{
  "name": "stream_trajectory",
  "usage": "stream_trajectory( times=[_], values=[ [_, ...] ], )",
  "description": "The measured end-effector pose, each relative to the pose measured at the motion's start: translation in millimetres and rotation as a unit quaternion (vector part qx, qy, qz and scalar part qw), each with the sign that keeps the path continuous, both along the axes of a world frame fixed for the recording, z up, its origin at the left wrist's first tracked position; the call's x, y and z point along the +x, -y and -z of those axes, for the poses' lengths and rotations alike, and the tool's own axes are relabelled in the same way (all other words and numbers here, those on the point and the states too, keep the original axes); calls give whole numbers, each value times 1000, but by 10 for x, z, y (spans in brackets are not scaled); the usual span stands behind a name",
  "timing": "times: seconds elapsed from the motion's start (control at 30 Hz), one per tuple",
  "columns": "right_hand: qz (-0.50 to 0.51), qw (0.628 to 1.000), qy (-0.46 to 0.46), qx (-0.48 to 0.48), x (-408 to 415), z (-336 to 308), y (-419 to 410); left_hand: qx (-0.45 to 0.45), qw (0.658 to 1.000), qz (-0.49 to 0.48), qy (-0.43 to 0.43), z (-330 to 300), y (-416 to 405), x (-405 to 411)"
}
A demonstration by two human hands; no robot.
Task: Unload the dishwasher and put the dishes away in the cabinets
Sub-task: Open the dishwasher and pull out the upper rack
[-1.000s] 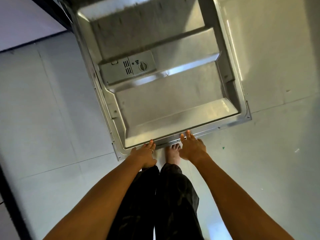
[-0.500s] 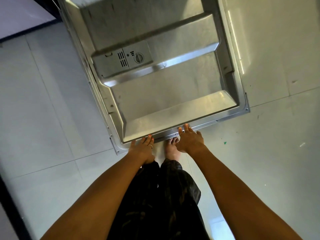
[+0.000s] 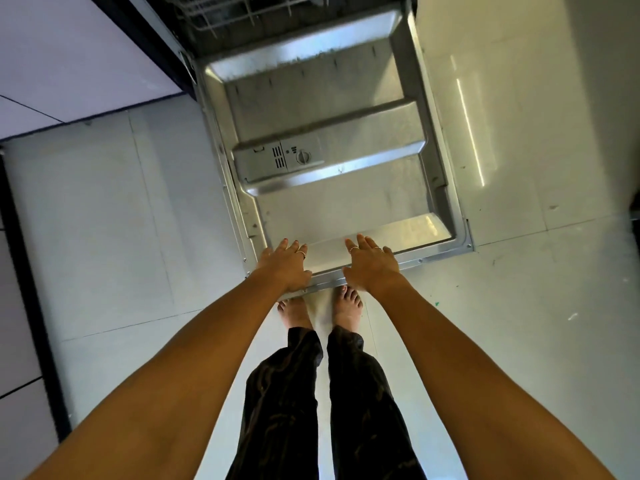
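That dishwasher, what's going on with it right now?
A person stands barefoot at the dishwasher door, which is folded down flat. The left hand and right hand both rest with straight fingers on its near edge. A wire rack shows inside at the top. No dishes are in hand yet.
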State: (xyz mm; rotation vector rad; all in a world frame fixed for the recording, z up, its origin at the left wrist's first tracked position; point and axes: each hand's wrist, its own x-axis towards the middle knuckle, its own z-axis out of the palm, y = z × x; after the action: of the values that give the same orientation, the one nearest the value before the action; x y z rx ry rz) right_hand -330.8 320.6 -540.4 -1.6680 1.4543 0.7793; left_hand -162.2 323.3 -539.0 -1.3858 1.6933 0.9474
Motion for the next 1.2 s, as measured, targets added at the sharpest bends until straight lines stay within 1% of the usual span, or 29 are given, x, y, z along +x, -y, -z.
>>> stream_trajectory(
  times=[0.1,0.2,0.33,0.43,0.57,0.7,0.77,0.87,1.0,1.2],
  values=[
    [-9,1000,5,-9,35,-336,56,-13,1000,-9,-3,-345,34,-15],
    [-12,999,11,-31,82,-710,239,-47,999,1,0,-751,176,-6],
    [10,998,28,-57,90,-1144,445,-88,996,3,-10,-1257,381,8],
    [20,998,42,-43,99,-1562,366,-99,995,12,-2,-1807,407,88],
    [29,996,53,-60,164,-2116,477,-129,991,-9,14,-2507,707,283],
    [35,991,74,-110,304,-2514,799,-186,982,-19,6,-2960,1107,417],
    [33,989,71,-128,390,-2611,968,-206,978,-16,-7,-3063,1264,478],
    [40,987,69,-143,610,-2621,1173,-205,979,-2,-11,-3099,1446,650],
    [70,986,77,-130,968,-2501,1434,-217,975,40,-16,-2946,1813,1059],
    [151,982,50,-105,1679,-2330,1970,-216,971,85,-61,-2730,2529,1872]
  ],
)
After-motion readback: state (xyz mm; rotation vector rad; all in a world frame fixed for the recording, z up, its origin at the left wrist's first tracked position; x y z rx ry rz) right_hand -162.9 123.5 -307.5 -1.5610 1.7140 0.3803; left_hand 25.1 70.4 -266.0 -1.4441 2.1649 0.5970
